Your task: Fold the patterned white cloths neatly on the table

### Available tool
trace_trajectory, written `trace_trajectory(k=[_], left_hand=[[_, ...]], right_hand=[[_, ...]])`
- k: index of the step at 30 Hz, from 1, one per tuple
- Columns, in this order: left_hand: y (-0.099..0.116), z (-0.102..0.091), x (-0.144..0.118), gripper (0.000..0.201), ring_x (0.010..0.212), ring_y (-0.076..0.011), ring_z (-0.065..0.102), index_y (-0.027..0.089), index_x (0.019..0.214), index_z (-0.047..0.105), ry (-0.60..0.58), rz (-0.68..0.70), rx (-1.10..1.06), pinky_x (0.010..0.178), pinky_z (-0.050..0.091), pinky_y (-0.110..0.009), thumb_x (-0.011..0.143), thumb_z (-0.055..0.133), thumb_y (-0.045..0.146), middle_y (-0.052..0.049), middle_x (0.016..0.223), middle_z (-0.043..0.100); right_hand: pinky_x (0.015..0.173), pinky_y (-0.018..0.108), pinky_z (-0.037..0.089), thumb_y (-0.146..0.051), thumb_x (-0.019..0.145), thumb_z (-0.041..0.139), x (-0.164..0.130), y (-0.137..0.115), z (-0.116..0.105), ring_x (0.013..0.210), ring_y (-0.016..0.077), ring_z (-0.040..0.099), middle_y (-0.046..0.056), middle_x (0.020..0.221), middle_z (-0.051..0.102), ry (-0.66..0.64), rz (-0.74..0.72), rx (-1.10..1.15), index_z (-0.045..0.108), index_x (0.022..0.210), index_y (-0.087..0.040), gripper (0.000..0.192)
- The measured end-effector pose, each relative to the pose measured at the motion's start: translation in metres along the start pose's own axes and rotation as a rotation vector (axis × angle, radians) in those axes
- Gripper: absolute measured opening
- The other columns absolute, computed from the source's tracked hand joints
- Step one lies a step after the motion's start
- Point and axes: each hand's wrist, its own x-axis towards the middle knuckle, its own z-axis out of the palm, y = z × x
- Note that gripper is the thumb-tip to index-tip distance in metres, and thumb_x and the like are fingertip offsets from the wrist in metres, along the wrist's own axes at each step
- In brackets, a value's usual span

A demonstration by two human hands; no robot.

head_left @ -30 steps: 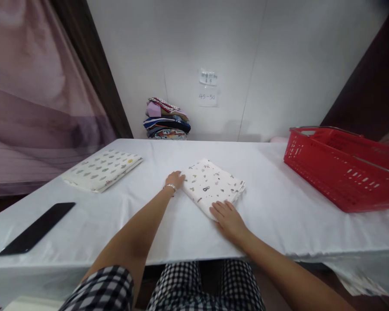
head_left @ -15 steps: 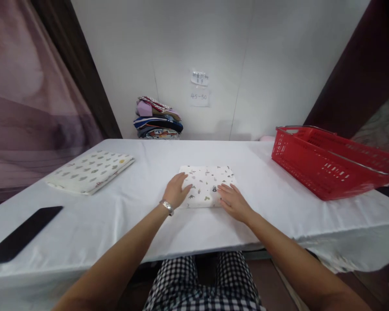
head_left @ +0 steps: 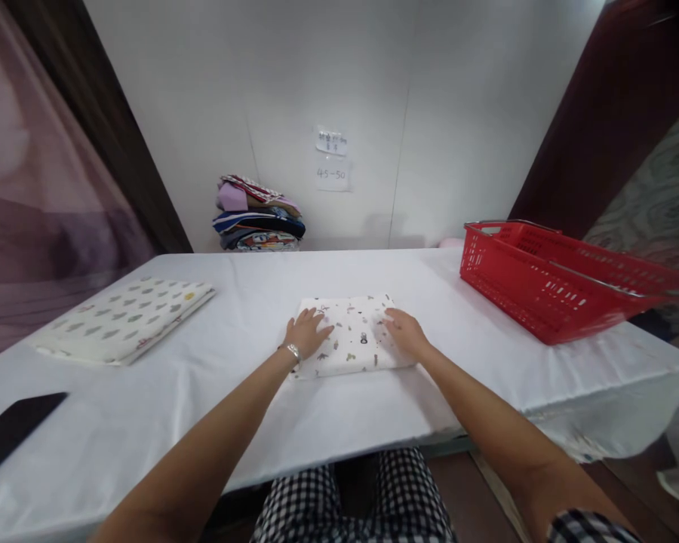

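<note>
A folded white cloth with small scattered prints lies flat in front of me, its near edge toward my body. On its left part rests my left hand, fingers spread and a silver bracelet at the wrist. My right hand lies over the right side of the same cloth, fingers stretched toward its far right corner. Both palms face down, and neither hand lifts any fabric. The hands cover parts of the cloth's left and right edges.
At the left lies another folded cloth with grey cloud-like prints, and nearer a black flat object. A red plastic basket stands at the right on the white-covered table. Folded fabrics are stacked by the wall.
My view has turned slightly right, so things appear further left. Across the cloth, my right hand has slid outward to its right side. My left hand stays on the left part.
</note>
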Motion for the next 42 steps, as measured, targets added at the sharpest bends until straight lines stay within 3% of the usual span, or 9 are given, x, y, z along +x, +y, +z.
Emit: trace_trajectory(k=[4,8,11,17,23,29,34,37,42], left_hand=[[0.000,0.003,0.034,0.060,0.136,-0.0265,0.010,0.018,0.133,0.038,0.045,-0.073,0.031,0.106,0.014,-0.050,0.085,0.030,0.053,-0.010,0.148,0.016],[-0.005,0.020,0.048,0.063,0.136,-0.0286,0.009,0.016,0.136,0.032,0.021,-0.154,0.039,0.106,0.017,-0.049,0.085,0.027,0.053,-0.010,0.149,0.013],[-0.004,0.026,0.047,0.065,0.136,-0.0282,0.008,0.015,0.138,0.029,0.017,-0.159,0.065,0.107,0.016,-0.046,0.085,0.024,0.052,-0.010,0.149,0.012],[0.002,0.023,0.044,0.065,0.136,-0.0262,0.006,0.016,0.139,0.027,-0.008,-0.195,0.130,0.108,0.015,-0.044,0.086,0.021,0.051,-0.007,0.149,0.011],[0.000,0.026,0.044,0.064,0.136,-0.0257,0.007,0.017,0.139,0.026,-0.004,-0.192,0.149,0.108,0.016,-0.045,0.086,0.019,0.052,-0.007,0.149,0.011],[-0.001,0.028,0.045,0.065,0.136,-0.0247,0.006,0.017,0.140,0.024,-0.021,-0.184,0.154,0.108,0.016,-0.046,0.086,0.017,0.052,-0.005,0.150,0.010],[0.000,0.027,0.045,0.066,0.136,-0.0249,0.005,0.017,0.140,0.023,-0.031,-0.182,0.144,0.107,0.017,-0.047,0.086,0.016,0.052,-0.005,0.150,0.009],[0.000,0.027,0.045,0.066,0.137,-0.0247,0.005,0.017,0.141,0.022,-0.035,-0.187,0.137,0.107,0.017,-0.046,0.086,0.016,0.052,-0.004,0.150,0.008],[-0.001,0.028,0.046,0.065,0.136,-0.0249,0.005,0.017,0.141,0.023,-0.021,-0.182,0.138,0.107,0.019,-0.046,0.085,0.017,0.051,-0.005,0.150,0.009]], right_hand=[[0.085,0.033,0.044,-0.035,0.085,0.042,0.046,0.019,0.004,0.100,0.0211,0.057,0.009,0.111,0.061,0.036,0.314,-0.071,0.061,0.104,-0.018,0.032],[0.071,0.030,0.046,-0.041,0.082,0.046,0.070,0.026,0.015,0.086,0.0214,0.061,0.011,0.092,0.066,0.012,0.439,-0.095,0.062,0.089,-0.017,0.030],[0.066,0.027,0.043,-0.045,0.080,0.048,0.080,0.025,0.021,0.082,0.0204,0.060,0.009,0.085,0.065,-0.006,0.474,-0.101,0.060,0.083,-0.018,0.029],[0.066,0.025,0.038,-0.041,0.078,0.052,0.087,0.024,0.025,0.089,0.0190,0.056,0.007,0.093,0.062,-0.006,0.476,-0.141,0.055,0.089,-0.019,0.025],[0.062,0.022,0.035,-0.038,0.083,0.044,0.090,0.033,0.028,0.077,0.0145,0.055,0.003,0.081,0.063,-0.061,0.485,-0.069,0.057,0.080,-0.018,0.024],[0.062,0.023,0.035,-0.037,0.086,0.038,0.091,0.041,0.031,0.077,0.0155,0.057,0.005,0.084,0.064,-0.083,0.526,-0.097,0.058,0.083,-0.016,0.028],[0.069,0.028,0.039,-0.037,0.087,0.036,0.089,0.037,0.026,0.087,0.0203,0.058,0.008,0.092,0.064,-0.123,0.502,-0.152,0.058,0.091,-0.017,0.030],[0.084,0.035,0.036,-0.031,0.087,0.038,0.089,0.024,0.019,0.106,0.0259,0.050,0.014,0.107,0.060,-0.120,0.467,-0.214,0.055,0.105,-0.014,0.029],[0.106,0.040,0.011,-0.034,0.089,0.035,0.081,-0.033,0.032,0.134,0.0243,0.014,0.013,0.144,0.026,-0.176,0.060,-0.297,0.032,0.133,-0.012,0.049]])
